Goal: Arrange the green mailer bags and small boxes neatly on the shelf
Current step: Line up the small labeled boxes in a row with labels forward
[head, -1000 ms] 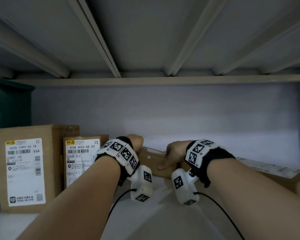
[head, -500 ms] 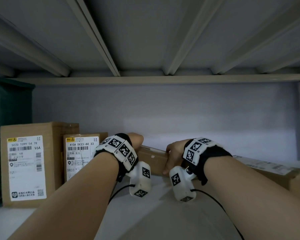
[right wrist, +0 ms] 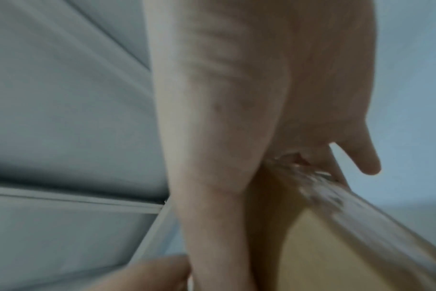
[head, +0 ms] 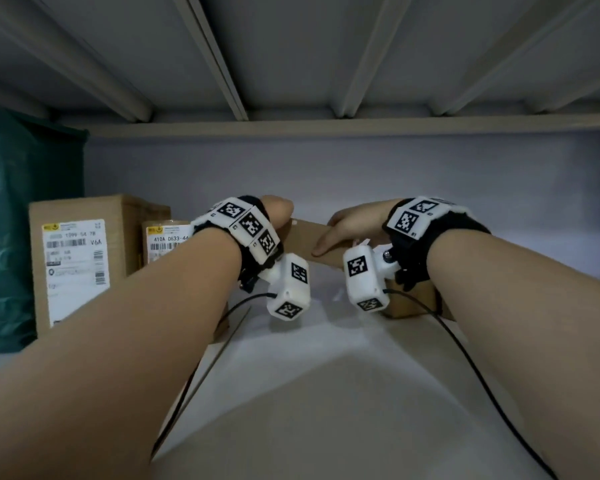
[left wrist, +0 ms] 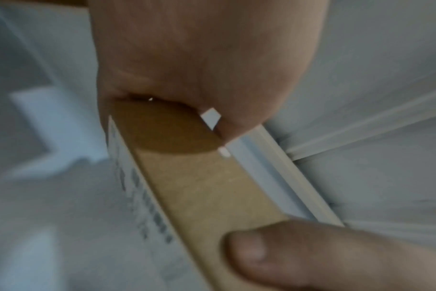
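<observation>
A long flat cardboard box [head: 305, 242] is held between both hands over the white shelf [head: 326, 358], its left end higher than its right. My left hand [head: 278, 213] grips that left end, palm wrapped over the end [left wrist: 187, 78]. My right hand [head: 347, 230] holds the box [right wrist: 324, 246] just to the right, fingers over the top edge and thumb pressed on the front face. The box's right part is hidden behind my right wrist and forearm. A printed label runs along one face of the box [left wrist: 199, 187].
A dark green mailer bag [head: 14, 220] stands at the far left. Beside it are two upright labelled cardboard boxes, a taller one [head: 77, 258] and a shorter one [head: 163, 240]. The upper shelf's ribbed underside [head: 291, 64] hangs close overhead. The back wall [head: 430, 174] is right behind.
The flat box lay on the shelf, stretching far right; its left end has risen and it now tilts between my hands. Both hands moved up a little, still holding it.
</observation>
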